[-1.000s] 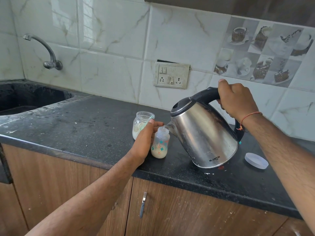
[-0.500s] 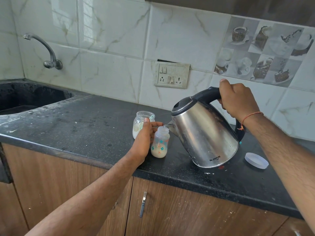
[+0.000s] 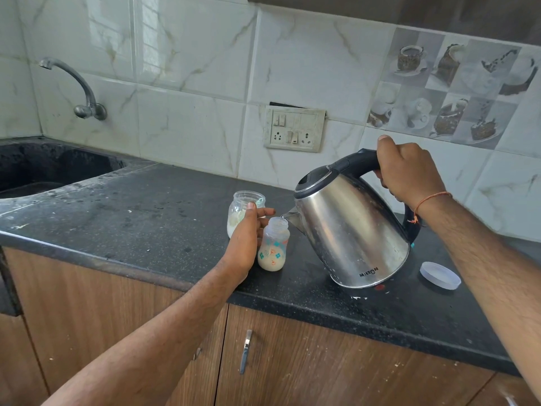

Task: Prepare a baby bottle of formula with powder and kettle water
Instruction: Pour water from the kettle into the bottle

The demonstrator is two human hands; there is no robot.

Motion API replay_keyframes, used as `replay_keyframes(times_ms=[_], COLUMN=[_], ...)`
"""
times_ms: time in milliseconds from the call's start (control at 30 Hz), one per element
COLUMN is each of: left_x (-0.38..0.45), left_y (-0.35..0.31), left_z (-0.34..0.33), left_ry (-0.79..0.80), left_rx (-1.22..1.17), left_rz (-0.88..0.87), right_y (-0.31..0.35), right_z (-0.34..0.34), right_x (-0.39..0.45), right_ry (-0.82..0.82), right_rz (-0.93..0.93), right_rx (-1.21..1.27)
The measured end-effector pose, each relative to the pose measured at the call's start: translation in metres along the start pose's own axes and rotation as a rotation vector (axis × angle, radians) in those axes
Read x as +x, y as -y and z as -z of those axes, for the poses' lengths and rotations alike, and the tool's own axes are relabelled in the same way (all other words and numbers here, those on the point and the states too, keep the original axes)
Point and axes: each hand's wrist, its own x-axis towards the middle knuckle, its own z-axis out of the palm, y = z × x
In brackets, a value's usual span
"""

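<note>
Your right hand [image 3: 409, 174] grips the tilted kettle [image 3: 351, 230] by its handle, spout just over the baby bottle [image 3: 273, 244] that your left hand [image 3: 247, 238] holds on the counter [image 3: 117, 218]; tilting more may spill hot water onto those fingers.

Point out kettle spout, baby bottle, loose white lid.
kettle spout [image 3: 288, 217], head view, on the spout's tip.
baby bottle [image 3: 272, 253], head view, on its printed belly.
loose white lid [image 3: 440, 275], head view, on its top face.
</note>
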Motion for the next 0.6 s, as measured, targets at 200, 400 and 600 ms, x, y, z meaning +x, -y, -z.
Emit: replay_keyframes(times_ms=[200,400,600], left_x=[-0.0013,-0.0040,-0.0067], left_y=[0.0000,-0.0027,-0.0067], left_z=[-0.0003,-0.0017,-0.0024], left_ry=[-0.017,-0.026,-0.019], left_rx=[0.014,-0.003,0.012], left_rz=[-0.023,-0.021,0.009], right_y=[0.0074,0.0091,0.0093], right_z=[0.0023,0.0032,0.0029], right_x=[-0.0063,-0.0067,-0.0076], right_ry=[-0.016,-0.012,-0.016], right_rz=[-0.064,-0.067,-0.077], right_rx=[0.079,0.076,0.098])
